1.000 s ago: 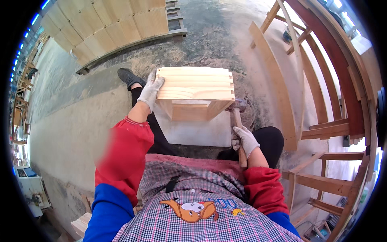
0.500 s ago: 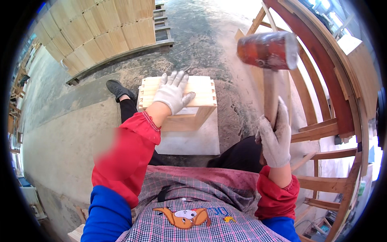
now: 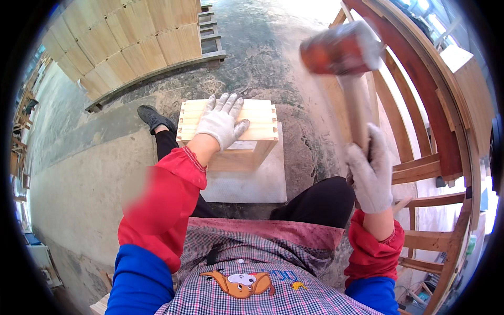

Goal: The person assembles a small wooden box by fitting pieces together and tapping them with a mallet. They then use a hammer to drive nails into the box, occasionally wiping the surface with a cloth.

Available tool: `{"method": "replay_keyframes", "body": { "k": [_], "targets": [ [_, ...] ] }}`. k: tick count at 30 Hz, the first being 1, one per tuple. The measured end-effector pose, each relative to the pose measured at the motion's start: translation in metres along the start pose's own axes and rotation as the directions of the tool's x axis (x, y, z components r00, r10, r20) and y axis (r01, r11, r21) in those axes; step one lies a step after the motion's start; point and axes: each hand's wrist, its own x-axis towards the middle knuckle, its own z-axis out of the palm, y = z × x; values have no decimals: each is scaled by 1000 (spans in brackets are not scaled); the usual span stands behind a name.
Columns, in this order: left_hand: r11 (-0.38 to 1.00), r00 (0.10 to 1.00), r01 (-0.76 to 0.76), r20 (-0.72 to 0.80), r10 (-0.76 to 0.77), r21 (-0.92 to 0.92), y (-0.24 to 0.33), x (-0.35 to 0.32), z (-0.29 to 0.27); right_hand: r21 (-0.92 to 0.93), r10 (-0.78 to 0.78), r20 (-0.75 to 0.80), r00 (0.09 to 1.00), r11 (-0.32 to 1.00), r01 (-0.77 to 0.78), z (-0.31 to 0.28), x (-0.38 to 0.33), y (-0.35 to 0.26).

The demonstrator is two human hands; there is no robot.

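Note:
A pale wooden box frame [image 3: 257, 116] with notched joints along its end edges sits between my knees. It rests on a light-coloured board [image 3: 247, 186]. My left hand [image 3: 219, 125], in a whitish work glove, lies flat on the frame's top panel with the fingers spread. Off to the right, my gloved right hand [image 3: 371, 170] grips the wooden handle of a mallet [image 3: 341, 50]. The mallet's thick reddish head is raised, slightly blurred, and apart from the frame.
Stacked pale wooden boxes [image 3: 126, 42] stand on a pallet [image 3: 157, 79] at the far left. Close on my right is a wooden rack [image 3: 430, 173] with curved slats. My shoe [image 3: 155, 116] is planted left of the frame on the concrete floor [image 3: 89, 178].
My right hand has shifted to the right, and the mallet head has swung a little up and left. The box frame and my left hand have slid slightly left.

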Motion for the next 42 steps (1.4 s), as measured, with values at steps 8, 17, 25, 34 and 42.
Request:
{"method": "replay_keyframes", "body": {
  "k": [8, 17, 25, 34, 42],
  "targets": [
    [1000, 1000, -12, 7, 12, -20, 6, 4, 2, -490, -23, 208, 978, 863, 125, 45, 6, 142],
    [1000, 1000, 13, -6, -13, -2, 0, 3, 2, 157, -111, -137, 984, 979, 132, 17, 25, 10],
    [1000, 1000, 15, 6, -15, 21, -1, 4, 2, -540, 15, 147, 989, 839, 68, 36, 39, 123],
    [999, 999, 38, 0, -38, 7, -2, 5, 2, 272, -185, -137, 973, 938, 216, 26, 41, -3],
    [999, 999, 38, 30, -38, 17, -5, 8, -3, -456, -301, 12, 954, 847, 273, 34, 49, 162]
  ]
}}
